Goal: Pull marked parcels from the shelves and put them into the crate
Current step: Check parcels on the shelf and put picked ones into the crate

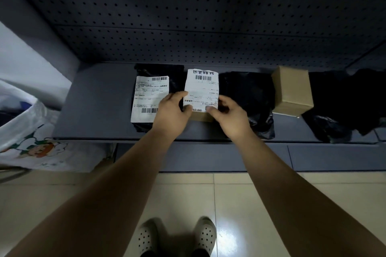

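Now left hand (172, 110) and right hand (227, 115) grip labelled box (201, 89) at shelf (94, 100) edge.

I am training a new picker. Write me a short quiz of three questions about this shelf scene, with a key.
1. True or false: the left hand and the right hand both grip the labelled box.
2. The plain cardboard box stands: A) left of the labelled box, B) right of it, C) on the floor.
3. Fill in: left of the labelled box lies a labelled bag of ____ colour.
Key: 1 true; 2 B; 3 black.
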Motion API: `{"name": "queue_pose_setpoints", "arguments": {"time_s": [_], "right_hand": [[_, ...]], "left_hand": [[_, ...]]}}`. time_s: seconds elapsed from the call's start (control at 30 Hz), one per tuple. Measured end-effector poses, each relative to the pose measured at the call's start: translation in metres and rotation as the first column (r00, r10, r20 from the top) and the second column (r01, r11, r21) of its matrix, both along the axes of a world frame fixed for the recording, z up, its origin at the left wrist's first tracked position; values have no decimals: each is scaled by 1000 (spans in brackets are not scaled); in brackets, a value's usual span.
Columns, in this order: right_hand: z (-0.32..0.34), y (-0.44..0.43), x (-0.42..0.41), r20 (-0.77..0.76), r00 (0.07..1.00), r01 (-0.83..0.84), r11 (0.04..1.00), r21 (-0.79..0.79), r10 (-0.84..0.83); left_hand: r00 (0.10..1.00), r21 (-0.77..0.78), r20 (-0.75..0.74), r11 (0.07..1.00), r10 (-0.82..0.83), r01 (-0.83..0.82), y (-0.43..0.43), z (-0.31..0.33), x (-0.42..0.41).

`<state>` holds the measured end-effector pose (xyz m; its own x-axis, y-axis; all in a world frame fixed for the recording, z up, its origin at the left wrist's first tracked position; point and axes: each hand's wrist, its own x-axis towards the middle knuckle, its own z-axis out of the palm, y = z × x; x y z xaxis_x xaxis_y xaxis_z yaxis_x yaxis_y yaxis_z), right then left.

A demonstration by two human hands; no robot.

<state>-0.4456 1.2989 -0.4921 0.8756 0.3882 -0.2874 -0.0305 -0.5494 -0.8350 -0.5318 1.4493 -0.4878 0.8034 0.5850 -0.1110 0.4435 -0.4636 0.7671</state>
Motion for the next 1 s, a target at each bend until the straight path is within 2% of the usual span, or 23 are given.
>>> {"name": "queue_pose_setpoints", "arguments": {"time_s": [0.1, 0.17, 0.27, 0.37, 0.53, 0.73, 0.9, 1.0], "right_hand": [[-1, -2, 3, 42, 998, -48, 999, -18, 49], [-2, -1, 6, 132, 991, -8, 999, -48, 14], [-3, -4, 7, 319, 945, 103, 991, -82, -72], [-1, -3, 0, 410, 911, 84, 995, -53, -55], [-2, 4, -12, 371, 927, -41, 997, -68, 64], [1, 5, -6, 261, 961, -61, 989, -135, 95], [4, 3, 5, 352, 930, -45, 985, -164, 101], [5, 0, 13, 403, 914, 39, 985, -170, 34]], "left_hand": [[999, 14, -13, 999, -37, 37, 1, -2, 1], [998, 52, -17, 996, -68, 69, 1, -4, 0], [995, 181, 12, 979, -100, 96, 2, -5, 1], [991, 299, 14, 947, -130, 120, 9, -1, 10], [939, 327, -240, 890, -248, 319, 17, 2, 26], [964, 440, -123, 858, -236, 266, 25, 1, 20], [961, 392, -132, 877, -245, 277, 26, -1, 19], [964, 402, -112, 876, -242, 267, 20, -1, 13]]}}
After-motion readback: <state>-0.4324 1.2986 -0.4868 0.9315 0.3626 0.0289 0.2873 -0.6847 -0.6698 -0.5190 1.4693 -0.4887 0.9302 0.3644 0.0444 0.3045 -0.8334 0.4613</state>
